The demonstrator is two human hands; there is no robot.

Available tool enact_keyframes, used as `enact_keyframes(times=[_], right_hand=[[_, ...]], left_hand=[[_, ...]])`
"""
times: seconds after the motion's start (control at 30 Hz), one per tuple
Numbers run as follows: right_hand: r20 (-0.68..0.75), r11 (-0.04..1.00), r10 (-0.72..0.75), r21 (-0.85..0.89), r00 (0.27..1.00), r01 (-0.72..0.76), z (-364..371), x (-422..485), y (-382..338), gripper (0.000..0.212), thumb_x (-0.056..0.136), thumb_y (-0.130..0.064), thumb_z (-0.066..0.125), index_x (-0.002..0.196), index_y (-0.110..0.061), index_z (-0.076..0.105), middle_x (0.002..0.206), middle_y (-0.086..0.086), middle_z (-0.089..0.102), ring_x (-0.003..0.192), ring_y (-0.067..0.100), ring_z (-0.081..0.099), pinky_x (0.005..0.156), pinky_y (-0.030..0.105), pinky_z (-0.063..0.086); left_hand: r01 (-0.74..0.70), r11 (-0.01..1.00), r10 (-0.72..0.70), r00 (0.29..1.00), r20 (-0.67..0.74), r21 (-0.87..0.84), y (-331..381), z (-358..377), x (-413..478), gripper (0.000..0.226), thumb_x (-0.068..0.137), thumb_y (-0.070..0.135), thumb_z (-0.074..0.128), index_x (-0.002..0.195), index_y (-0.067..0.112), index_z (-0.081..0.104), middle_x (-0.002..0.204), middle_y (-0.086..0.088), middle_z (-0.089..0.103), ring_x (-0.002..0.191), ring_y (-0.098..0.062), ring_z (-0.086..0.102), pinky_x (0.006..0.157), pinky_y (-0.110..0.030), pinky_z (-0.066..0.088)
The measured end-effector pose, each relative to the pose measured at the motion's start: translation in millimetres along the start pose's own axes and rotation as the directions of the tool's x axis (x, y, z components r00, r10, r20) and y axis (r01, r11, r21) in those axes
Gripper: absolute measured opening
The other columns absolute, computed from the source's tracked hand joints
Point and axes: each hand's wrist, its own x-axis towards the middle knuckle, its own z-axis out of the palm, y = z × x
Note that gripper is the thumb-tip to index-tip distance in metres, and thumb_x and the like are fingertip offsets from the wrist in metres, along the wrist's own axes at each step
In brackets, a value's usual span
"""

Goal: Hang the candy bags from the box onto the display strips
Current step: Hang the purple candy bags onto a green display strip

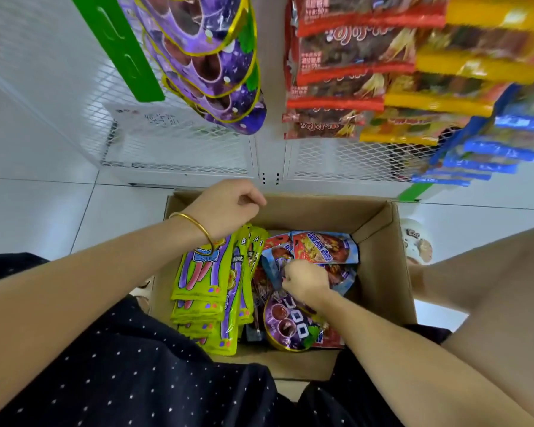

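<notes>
An open cardboard box [379,263] stands on the floor below me. Inside lie a stack of lime-green candy bags [204,288] on the left, blue-and-red bags [324,246] at the far right and a round purple grape bag [285,323] nearer me. My right hand [305,280] is down in the box, fingers pinched on the edge of a blue-and-red bag [275,263]. Above the box's far left corner hovers my left hand [228,204], loosely closed and holding nothing, a gold bangle on its wrist. Purple grape bags [210,60] hang from a green display strip [121,47].
A white mesh rack [173,143] stands behind the box. Red bags [346,75], yellow bags [444,87] and blue bags [500,149] hang on strips at the upper right. White floor tiles surround the box. My knee [490,303] is at the right, next to the box.
</notes>
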Motion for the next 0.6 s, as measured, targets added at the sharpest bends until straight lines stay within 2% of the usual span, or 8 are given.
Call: enact_keyframes(times=[0.07, 0.13, 0.2, 0.23, 0.33, 0.4, 0.5, 0.6], right_hand=[[0.038, 0.982, -0.09, 0.172, 0.995, 0.083, -34.6, 0.3, 6.8, 0.039, 0.085, -0.012, 0.054, 0.05, -0.017, 0.037, 0.053, 0.0, 0.038, 0.051, 0.019, 0.039, 0.055, 0.028, 0.034], [-0.004, 0.927, -0.201, 0.324, 0.98, 0.191, -75.0, -6.5, 9.0, 0.035, 0.083, -0.009, 0.06, 0.052, -0.019, 0.046, 0.053, -0.001, 0.044, 0.048, 0.011, 0.04, 0.056, 0.026, 0.034], [-0.117, 0.838, -0.28, 0.454, 0.953, 0.302, -108.3, -19.4, 6.8, 0.019, 0.083, -0.01, 0.066, 0.067, -0.018, 0.06, 0.059, -0.007, 0.054, 0.05, 0.002, 0.049, 0.061, 0.024, 0.039], [-0.189, 0.783, -0.315, 0.502, 0.93, 0.368, -119.0, -26.5, 4.5, 0.013, 0.083, -0.01, 0.067, 0.072, -0.016, 0.063, 0.064, -0.007, 0.057, 0.054, -0.001, 0.051, 0.065, 0.023, 0.041], [-0.36, 0.658, -0.423, 0.509, 0.832, 0.555, -136.4, -44.8, -8.0, 0.009, 0.083, -0.007, 0.067, 0.075, -0.007, 0.065, 0.076, 0.003, 0.061, 0.07, 0.003, 0.053, 0.072, 0.019, 0.041], [-0.405, 0.64, -0.485, 0.439, 0.775, 0.631, -138.3, -52.8, -16.3, 0.006, 0.082, -0.007, 0.068, 0.076, -0.004, 0.067, 0.077, 0.003, 0.06, 0.073, 0.005, 0.053, 0.074, 0.021, 0.042], [-0.418, 0.67, -0.53, 0.328, 0.738, 0.666, -136.6, -57.4, -23.0, 0.004, 0.08, -0.012, 0.07, 0.082, -0.008, 0.07, 0.088, 0.006, 0.065, 0.086, 0.014, 0.059, 0.082, 0.031, 0.046], [-0.497, 0.639, -0.366, 0.48, 0.787, 0.601, -142.1, -63.2, -21.9, 0.008, 0.084, -0.01, 0.066, 0.089, -0.007, 0.071, 0.092, 0.007, 0.068, 0.085, 0.013, 0.062, 0.082, 0.028, 0.048]], left_hand=[[0.071, 0.996, -0.069, 0.996, 0.057, -0.05, 1.0, 2.1, -2.7, 0.019, 0.093, 0.014, 0.048, 0.107, 0.015, 0.061, 0.093, 0.008, 0.06, 0.079, 0.001, 0.055, 0.069, -0.013, 0.046], [0.302, 0.921, -0.267, 0.949, 0.165, -0.245, 1.3, 7.1, -4.1, 0.032, 0.097, 0.022, 0.043, 0.126, 0.008, 0.049, 0.114, -0.013, 0.061, 0.092, -0.018, 0.062, 0.074, -0.029, 0.052], [0.583, 0.652, -0.469, 0.813, 0.346, -0.485, 1.9, 9.1, -5.8, 0.053, 0.098, 0.04, 0.039, 0.135, 0.002, 0.035, 0.123, -0.028, 0.055, 0.094, -0.034, 0.062, 0.077, -0.039, 0.052], [0.666, 0.502, -0.502, 0.744, 0.442, -0.551, 3.1, 7.4, -6.8, 0.062, 0.095, 0.05, 0.038, 0.131, -0.001, 0.038, 0.123, -0.031, 0.054, 0.094, -0.037, 0.062, 0.081, -0.043, 0.051], [0.724, 0.191, -0.406, 0.673, 0.618, -0.663, 5.8, -0.2, -7.2, 0.074, 0.086, 0.064, 0.04, 0.098, -0.008, 0.051, 0.111, -0.033, 0.059, 0.112, -0.041, 0.056, 0.094, -0.045, 0.044], [0.682, 0.182, -0.354, 0.718, 0.6, -0.709, 9.1, -5.6, -11.1, 0.057, 0.091, 0.052, 0.044, 0.103, -0.002, 0.051, 0.105, -0.031, 0.058, 0.105, -0.042, 0.059, 0.088, -0.046, 0.046], [0.608, 0.233, -0.345, 0.781, 0.52, -0.759, 8.4, -14.8, -17.2, 0.022, 0.092, 0.01, 0.038, 0.108, 0.003, 0.051, 0.095, -0.023, 0.061, 0.081, -0.037, 0.062, 0.085, -0.048, 0.049], [0.503, 0.392, -0.295, 0.862, 0.413, -0.77, -2.1, -18.8, -21.3, 0.031, 0.09, -0.012, 0.035, 0.103, 0.007, 0.054, 0.091, -0.014, 0.064, 0.073, -0.026, 0.065, 0.079, -0.049, 0.054]])
